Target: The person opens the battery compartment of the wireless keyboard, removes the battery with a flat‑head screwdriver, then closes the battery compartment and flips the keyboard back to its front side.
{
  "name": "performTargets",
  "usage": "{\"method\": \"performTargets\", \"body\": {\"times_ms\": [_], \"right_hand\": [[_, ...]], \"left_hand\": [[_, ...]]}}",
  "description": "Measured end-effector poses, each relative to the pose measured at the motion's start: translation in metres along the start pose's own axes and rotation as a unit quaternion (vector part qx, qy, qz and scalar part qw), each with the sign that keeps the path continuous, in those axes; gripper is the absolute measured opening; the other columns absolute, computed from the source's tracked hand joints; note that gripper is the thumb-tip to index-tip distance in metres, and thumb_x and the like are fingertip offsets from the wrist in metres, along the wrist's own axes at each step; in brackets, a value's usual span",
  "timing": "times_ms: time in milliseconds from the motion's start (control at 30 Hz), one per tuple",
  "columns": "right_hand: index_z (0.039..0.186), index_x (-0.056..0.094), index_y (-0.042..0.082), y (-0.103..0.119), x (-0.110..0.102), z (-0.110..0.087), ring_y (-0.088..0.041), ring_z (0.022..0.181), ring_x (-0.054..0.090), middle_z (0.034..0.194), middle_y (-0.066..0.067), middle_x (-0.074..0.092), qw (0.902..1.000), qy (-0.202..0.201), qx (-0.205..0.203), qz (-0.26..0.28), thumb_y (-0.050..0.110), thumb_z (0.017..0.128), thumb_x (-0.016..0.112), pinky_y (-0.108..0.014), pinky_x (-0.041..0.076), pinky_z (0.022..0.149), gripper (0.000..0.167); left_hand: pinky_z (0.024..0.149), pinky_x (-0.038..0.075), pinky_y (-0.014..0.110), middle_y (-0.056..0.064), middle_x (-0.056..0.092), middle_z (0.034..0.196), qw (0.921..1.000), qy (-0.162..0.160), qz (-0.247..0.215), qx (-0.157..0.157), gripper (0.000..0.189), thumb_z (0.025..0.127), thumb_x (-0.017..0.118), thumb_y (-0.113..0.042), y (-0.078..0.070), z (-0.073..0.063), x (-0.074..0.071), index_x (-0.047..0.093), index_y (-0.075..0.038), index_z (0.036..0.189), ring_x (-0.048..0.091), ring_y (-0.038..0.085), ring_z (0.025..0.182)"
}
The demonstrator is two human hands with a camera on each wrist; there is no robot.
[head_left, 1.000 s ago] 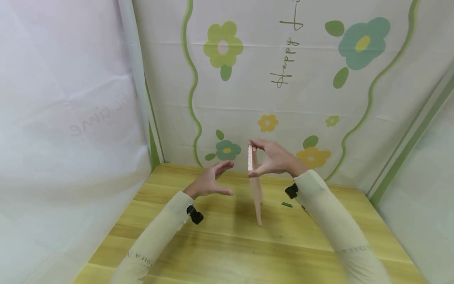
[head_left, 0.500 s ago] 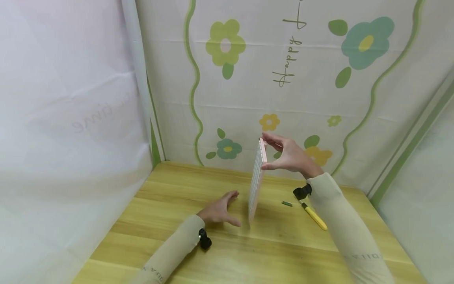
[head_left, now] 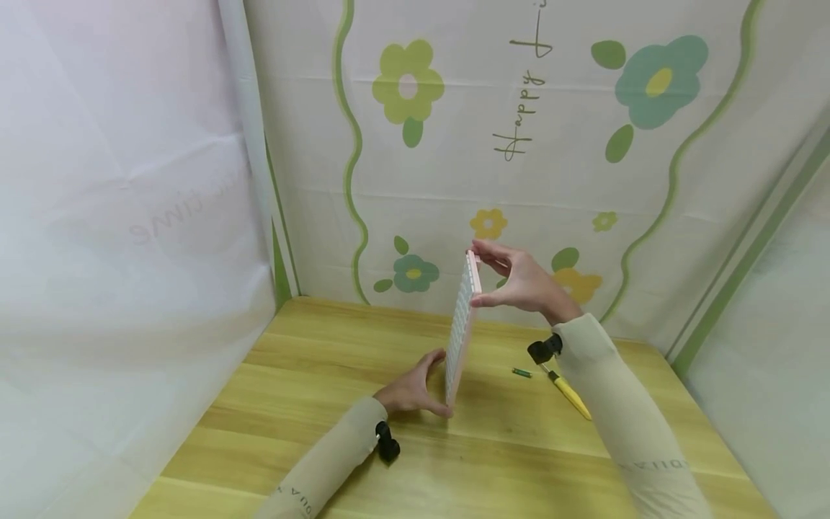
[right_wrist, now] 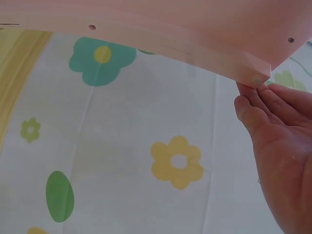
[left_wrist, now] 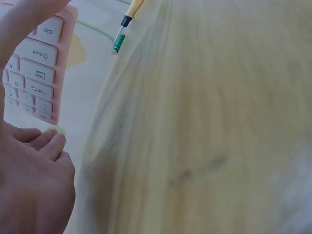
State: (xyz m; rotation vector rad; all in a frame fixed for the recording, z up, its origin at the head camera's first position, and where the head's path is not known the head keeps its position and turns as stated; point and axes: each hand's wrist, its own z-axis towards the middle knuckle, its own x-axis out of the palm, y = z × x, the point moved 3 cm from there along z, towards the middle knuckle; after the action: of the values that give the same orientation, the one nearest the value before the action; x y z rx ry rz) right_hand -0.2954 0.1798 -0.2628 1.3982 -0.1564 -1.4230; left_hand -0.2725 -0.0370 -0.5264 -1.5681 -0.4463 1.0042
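Observation:
A pink keyboard [head_left: 462, 324] with white keys stands on its short end, tilted, above the wooden table, keys facing left. My right hand [head_left: 521, 285] grips its upper end between thumb and fingers. At the lower end, my left hand [head_left: 411, 389] spans the width, thumb at the near corner and fingers at the far edge. The left wrist view shows the thumb over the Ctrl corner and the left fingers [left_wrist: 51, 144] right at the opposite edge. Seen from the right wrist, the keyboard's pink underside [right_wrist: 195, 24] has small screws, with the right fingers at its corner.
A small green battery [head_left: 521, 373] lies on the wooden table [head_left: 363, 476] to the right of the keyboard. Beside it is a yellow-handled screwdriver [head_left: 572, 398], partly hidden by the right wrist camera. A flower-printed cloth [head_left: 447, 144] hangs behind the table.
My right hand has turned the keyboard so its keys show to the left. My left hand has come down and right, from apart to its lower end.

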Motion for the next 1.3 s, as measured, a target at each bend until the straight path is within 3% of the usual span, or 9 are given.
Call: {"method": "performTargets", "body": {"times_ms": [200, 333, 567, 733, 867, 967, 1100, 1300], "right_hand": [[0.164, 0.032, 0.002, -0.003, -0.004, -0.002, -0.034, 0.157, 0.039, 0.168, -0.015, 0.04, 0.9999, -0.013, 0.0, 0.01, 0.011, 0.076, 0.096, -0.045, 0.033, 0.127, 0.109], [0.165, 0.031, 0.002, -0.01, -0.008, -0.009, -0.035, 0.156, 0.039, 0.169, -0.016, 0.039, 0.9999, -0.01, 0.009, 0.01, 0.011, 0.078, 0.095, -0.045, 0.033, 0.126, 0.108], [0.163, 0.03, -0.005, -0.033, -0.015, -0.039, -0.042, 0.154, 0.04, 0.167, -0.023, 0.039, 0.9974, 0.012, 0.014, -0.07, 0.02, 0.074, 0.097, -0.049, 0.034, 0.124, 0.114], [0.162, 0.032, -0.005, -0.055, -0.007, -0.067, -0.043, 0.15, 0.047, 0.157, -0.02, 0.054, 0.9858, 0.046, 0.013, -0.161, 0.041, 0.067, 0.101, -0.058, 0.038, 0.122, 0.126], [0.162, 0.035, -0.002, -0.081, 0.011, -0.086, -0.042, 0.142, 0.055, 0.15, -0.014, 0.061, 0.9783, 0.062, 0.014, -0.197, 0.047, 0.06, 0.102, -0.065, 0.042, 0.118, 0.131], [0.159, 0.039, -0.001, -0.103, 0.027, -0.098, -0.039, 0.137, 0.058, 0.148, -0.014, 0.061, 0.9751, 0.066, 0.016, -0.211, 0.045, 0.057, 0.103, -0.063, 0.046, 0.115, 0.128], [0.152, 0.046, 0.001, -0.131, 0.048, -0.11, -0.04, 0.135, 0.059, 0.145, -0.015, 0.061, 0.9742, 0.062, 0.017, -0.216, 0.035, 0.055, 0.105, -0.061, 0.048, 0.113, 0.118], [0.158, 0.033, -0.01, -0.16, 0.074, -0.125, -0.053, 0.146, 0.045, 0.159, -0.031, 0.045, 0.9717, 0.076, 0.064, -0.214, 0.033, 0.059, 0.103, -0.068, 0.038, 0.12, 0.128]], "left_hand": [[0.132, 0.022, 0.059, 0.006, 0.029, 0.173, 0.9991, 0.008, -0.031, 0.029, 0.118, 0.078, 0.095, -0.021, -0.007, 0.0, -0.005, 0.019, -0.017, 0.168, 0.024, 0.032, 0.163], [0.132, 0.024, 0.056, 0.006, 0.035, 0.17, 0.9995, 0.006, -0.001, 0.03, 0.115, 0.076, 0.095, -0.017, -0.005, -0.008, -0.018, 0.024, -0.015, 0.167, 0.03, 0.031, 0.16], [0.132, 0.023, 0.057, 0.013, 0.037, 0.169, 0.997, -0.01, 0.076, 0.009, 0.121, 0.07, 0.098, -0.018, 0.002, -0.033, -0.07, 0.026, -0.005, 0.166, 0.031, 0.037, 0.16], [0.13, 0.023, 0.062, 0.016, 0.038, 0.168, 0.9899, -0.03, 0.138, -0.003, 0.124, 0.066, 0.101, -0.02, -0.007, -0.05, -0.111, 0.029, -0.003, 0.164, 0.031, 0.04, 0.159], [0.129, 0.026, 0.064, 0.018, 0.04, 0.165, 0.9815, -0.042, 0.187, 0.003, 0.127, 0.061, 0.103, -0.021, -0.018, -0.057, -0.132, 0.03, -0.003, 0.163, 0.034, 0.042, 0.156], [0.129, 0.027, 0.062, 0.017, 0.04, 0.165, 0.9776, -0.044, 0.206, 0.001, 0.128, 0.059, 0.103, -0.019, -0.023, -0.058, -0.137, 0.03, -0.005, 0.164, 0.034, 0.041, 0.156], [0.129, 0.028, 0.059, 0.016, 0.039, 0.166, 0.9759, -0.043, 0.214, -0.005, 0.129, 0.058, 0.103, -0.017, -0.018, -0.055, -0.13, 0.03, -0.006, 0.164, 0.034, 0.039, 0.156], [0.129, 0.028, 0.058, 0.018, 0.035, 0.168, 0.9755, -0.033, 0.216, -0.023, 0.133, 0.057, 0.104, -0.018, -0.002, -0.054, -0.117, 0.027, -0.002, 0.164, 0.033, 0.04, 0.157]]}}
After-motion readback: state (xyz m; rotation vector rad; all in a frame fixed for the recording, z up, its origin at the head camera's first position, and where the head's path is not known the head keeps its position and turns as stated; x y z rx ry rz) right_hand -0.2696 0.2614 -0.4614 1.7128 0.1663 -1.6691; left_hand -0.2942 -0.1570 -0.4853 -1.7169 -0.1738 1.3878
